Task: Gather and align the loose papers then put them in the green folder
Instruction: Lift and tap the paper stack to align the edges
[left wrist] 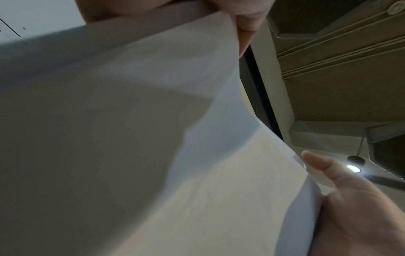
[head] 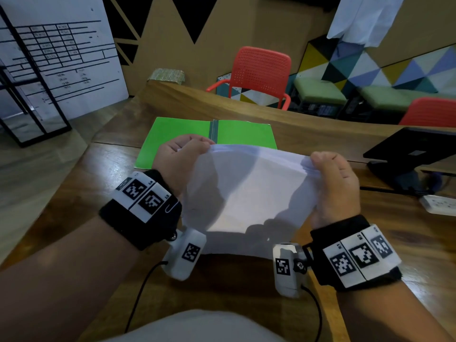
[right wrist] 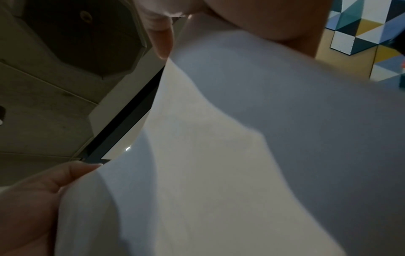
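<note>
1. The stack of white papers [head: 246, 193] is held upright, its lower edge toward the wooden table [head: 394, 238]; whether it touches cannot be told.
2. The left hand [head: 177, 159] is closed on the upper left corner, the right hand [head: 335, 183] on the upper right edge; fingers [left wrist: 315, 166] are curled round the sheets.
3. The green folder [head: 172, 139] is found lying open directly beyond the stack, spine running away from the person, roughly equally near to both hands.
4. Alignment is judged still in progress.

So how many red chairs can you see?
2. One red plastic chair with armrests stands behind the wooden table, near the middle. Another red chair peeks out at the right edge. More may be hidden.
</note>
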A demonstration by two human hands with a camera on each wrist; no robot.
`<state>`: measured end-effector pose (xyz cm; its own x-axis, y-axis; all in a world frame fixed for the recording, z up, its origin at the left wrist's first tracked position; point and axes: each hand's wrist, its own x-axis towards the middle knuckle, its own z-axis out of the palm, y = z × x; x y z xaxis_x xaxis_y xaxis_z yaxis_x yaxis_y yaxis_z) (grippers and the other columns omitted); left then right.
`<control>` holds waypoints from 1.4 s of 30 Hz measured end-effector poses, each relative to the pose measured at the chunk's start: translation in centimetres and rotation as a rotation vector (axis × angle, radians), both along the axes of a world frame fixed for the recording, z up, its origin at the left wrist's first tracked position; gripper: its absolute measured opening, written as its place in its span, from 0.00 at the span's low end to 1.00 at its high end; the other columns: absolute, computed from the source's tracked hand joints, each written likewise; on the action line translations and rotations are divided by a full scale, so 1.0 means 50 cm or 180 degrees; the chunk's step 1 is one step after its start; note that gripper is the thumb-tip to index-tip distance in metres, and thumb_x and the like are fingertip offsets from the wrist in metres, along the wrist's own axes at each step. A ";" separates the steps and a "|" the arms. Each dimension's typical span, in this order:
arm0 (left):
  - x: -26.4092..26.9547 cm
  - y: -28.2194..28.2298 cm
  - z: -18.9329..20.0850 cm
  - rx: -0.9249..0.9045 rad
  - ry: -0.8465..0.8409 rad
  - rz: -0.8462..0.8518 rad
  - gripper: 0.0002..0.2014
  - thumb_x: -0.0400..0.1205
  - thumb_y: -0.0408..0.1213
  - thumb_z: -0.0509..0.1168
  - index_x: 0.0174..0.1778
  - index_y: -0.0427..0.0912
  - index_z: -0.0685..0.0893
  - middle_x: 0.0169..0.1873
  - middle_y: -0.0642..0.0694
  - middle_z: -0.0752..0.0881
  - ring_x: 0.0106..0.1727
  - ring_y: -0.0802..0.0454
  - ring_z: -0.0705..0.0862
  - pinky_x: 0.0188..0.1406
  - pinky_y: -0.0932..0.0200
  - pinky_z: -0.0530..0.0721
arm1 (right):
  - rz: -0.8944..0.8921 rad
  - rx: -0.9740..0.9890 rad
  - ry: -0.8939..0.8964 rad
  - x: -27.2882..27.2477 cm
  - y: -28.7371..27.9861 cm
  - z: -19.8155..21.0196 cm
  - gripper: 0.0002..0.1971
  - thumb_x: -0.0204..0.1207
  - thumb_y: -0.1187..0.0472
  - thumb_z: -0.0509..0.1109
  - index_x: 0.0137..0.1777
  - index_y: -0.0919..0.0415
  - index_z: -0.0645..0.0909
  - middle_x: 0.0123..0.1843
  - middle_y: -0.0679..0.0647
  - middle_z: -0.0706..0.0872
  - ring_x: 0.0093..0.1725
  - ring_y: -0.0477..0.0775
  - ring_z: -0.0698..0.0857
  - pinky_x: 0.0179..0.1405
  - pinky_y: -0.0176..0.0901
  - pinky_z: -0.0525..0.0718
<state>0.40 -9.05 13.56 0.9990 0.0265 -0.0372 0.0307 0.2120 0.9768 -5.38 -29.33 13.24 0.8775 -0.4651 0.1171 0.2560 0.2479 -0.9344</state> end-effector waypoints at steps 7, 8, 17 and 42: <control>0.003 0.005 -0.003 0.0089 -0.0013 0.0109 0.06 0.56 0.41 0.67 0.18 0.47 0.88 0.14 0.52 0.82 0.24 0.50 0.76 0.28 0.62 0.74 | -0.0281 -0.0492 -0.0057 0.006 -0.008 -0.003 0.09 0.67 0.58 0.75 0.26 0.51 0.88 0.24 0.44 0.85 0.37 0.56 0.78 0.44 0.50 0.78; 0.004 0.007 -0.003 0.0077 0.0030 0.0149 0.06 0.58 0.39 0.66 0.18 0.46 0.87 0.12 0.53 0.80 0.21 0.53 0.76 0.25 0.66 0.73 | -0.0322 -0.0446 -0.0105 0.005 -0.010 -0.003 0.09 0.68 0.58 0.76 0.27 0.51 0.88 0.24 0.44 0.84 0.37 0.56 0.78 0.43 0.49 0.79; 0.004 0.014 -0.011 -0.0217 -0.0139 -0.0058 0.12 0.58 0.45 0.70 0.28 0.41 0.90 0.24 0.44 0.87 0.27 0.47 0.81 0.29 0.62 0.78 | -0.0117 0.0260 -0.0094 -0.001 -0.006 -0.005 0.15 0.75 0.71 0.66 0.27 0.57 0.81 0.28 0.48 0.82 0.34 0.51 0.79 0.44 0.47 0.79; -0.008 0.031 -0.035 -0.0417 -0.1041 -0.0626 0.37 0.47 0.67 0.77 0.47 0.49 0.84 0.45 0.50 0.88 0.42 0.59 0.88 0.40 0.62 0.88 | -0.0402 -0.0358 0.0092 -0.005 0.031 -0.040 0.09 0.66 0.69 0.78 0.37 0.54 0.83 0.28 0.42 0.89 0.33 0.42 0.87 0.39 0.39 0.86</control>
<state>0.02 -7.52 11.82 0.9442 -0.1503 0.2932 -0.2249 0.3566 0.9068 -5.63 -27.76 11.22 0.8167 -0.5572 0.1501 0.2510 0.1089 -0.9618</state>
